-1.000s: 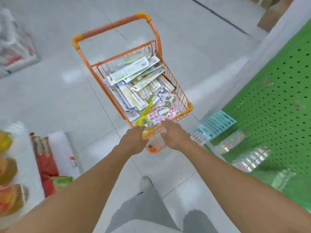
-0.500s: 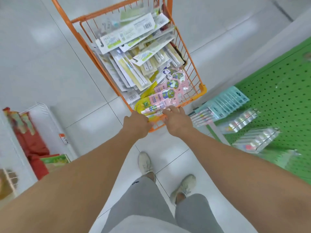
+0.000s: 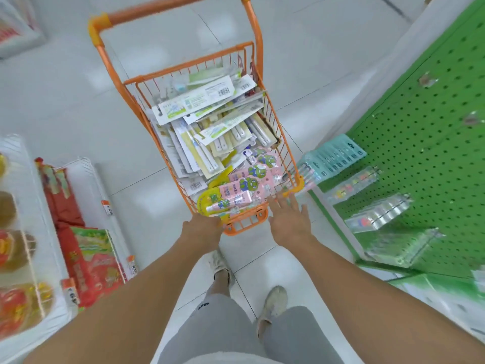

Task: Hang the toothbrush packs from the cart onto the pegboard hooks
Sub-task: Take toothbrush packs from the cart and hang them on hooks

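Note:
An orange wire cart (image 3: 273, 119) stands on the floor ahead of me, piled with several toothbrush packs (image 3: 202, 132): white and yellow carded ones at the back, pink cartoon-frog packs (image 3: 246, 185) at the near end. My left hand (image 3: 203, 228) grips the cart's near rim, fingers curled over it. My right hand (image 3: 288, 219) hovers with fingers spread just off the rim's right end, holding nothing. The green pegboard (image 3: 430, 143) rises at the right, with teal packs (image 3: 333, 158) and clear packs (image 3: 378, 214) hanging on its hooks.
White shelves at the left carry red snack bags (image 3: 89, 258) and jars (image 3: 10, 253). My legs and shoes (image 3: 273, 303) are below the cart on the pale tiled floor (image 3: 65, 101). The pegboard's upper area shows bare hooks (image 3: 472, 119).
My right hand has let go of the cart rim and opened its fingers. The left hand still holds the rim. The view has tilted up, showing the cart's handle again.

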